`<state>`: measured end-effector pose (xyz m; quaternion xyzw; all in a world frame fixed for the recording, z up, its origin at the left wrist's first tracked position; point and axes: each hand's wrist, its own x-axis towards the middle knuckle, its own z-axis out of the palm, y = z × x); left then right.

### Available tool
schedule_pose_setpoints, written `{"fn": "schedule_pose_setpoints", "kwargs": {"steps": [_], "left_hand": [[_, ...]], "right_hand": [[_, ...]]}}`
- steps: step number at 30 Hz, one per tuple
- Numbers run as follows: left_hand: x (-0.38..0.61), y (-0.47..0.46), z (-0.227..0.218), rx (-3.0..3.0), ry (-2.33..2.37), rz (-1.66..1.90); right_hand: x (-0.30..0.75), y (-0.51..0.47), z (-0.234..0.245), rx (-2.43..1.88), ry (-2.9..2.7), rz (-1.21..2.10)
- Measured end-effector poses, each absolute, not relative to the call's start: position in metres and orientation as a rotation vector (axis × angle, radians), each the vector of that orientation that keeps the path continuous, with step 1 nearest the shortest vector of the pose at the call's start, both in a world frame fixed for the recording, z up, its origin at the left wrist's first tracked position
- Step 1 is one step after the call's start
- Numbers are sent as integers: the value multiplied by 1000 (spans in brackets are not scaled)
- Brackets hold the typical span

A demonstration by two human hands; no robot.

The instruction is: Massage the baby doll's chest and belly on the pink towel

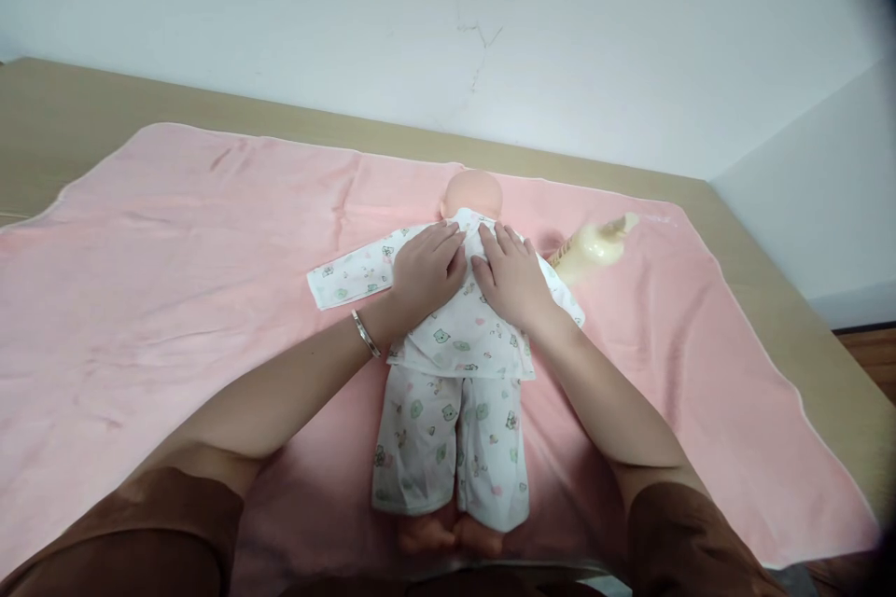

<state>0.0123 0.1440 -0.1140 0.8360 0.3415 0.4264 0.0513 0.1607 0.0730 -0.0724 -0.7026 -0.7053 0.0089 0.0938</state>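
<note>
A baby doll point(470, 194) lies face up on a pink blanket point(175, 270), head toward the wall. It wears a white printed top point(458, 331) and matching trousers point(452, 448); its bare feet point toward me. My left hand point(424, 270) lies flat on the doll's chest on the left, fingers stretched toward the collar. My right hand point(511, 275) rests flat on the chest on the right, fingers extended. Both hands touch the top's front near the neckline. The top's left sleeve point(350, 275) lies spread out flat on the blanket.
A cream baby bottle point(592, 247) lies on the blanket just right of the doll's shoulder. The blanket covers a tan table point(770, 252) set against a white wall. A bracelet point(365, 333) circles my left wrist.
</note>
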Motion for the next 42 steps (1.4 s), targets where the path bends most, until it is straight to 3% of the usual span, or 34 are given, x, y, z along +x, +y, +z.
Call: {"fn": "schedule_pose_setpoints", "kwargs": {"steps": [6, 11, 15, 22, 26, 32, 42], "left_hand": [[12, 139, -114, 2434, 1145, 1315], [13, 146, -114, 2413, 1148, 1140], [12, 149, -116, 2438, 997, 1216], [12, 142, -117, 2413, 1057, 1387], [14, 144, -117, 2333, 1228, 1264], [14, 151, -120, 2410, 1058, 1203], [9, 147, -118, 2437, 926, 1311]], "right_hand": [[143, 54, -63, -2197, -2100, -123], [158, 71, -71, -2136, -2073, -34], [167, 79, -74, -2050, -2097, 59], [144, 58, -66, -2145, -2079, -258], [152, 65, -68, -2161, -2054, -100], [173, 81, -74, -2010, -2098, 126], [139, 57, -72, -2154, -2010, -233]]}}
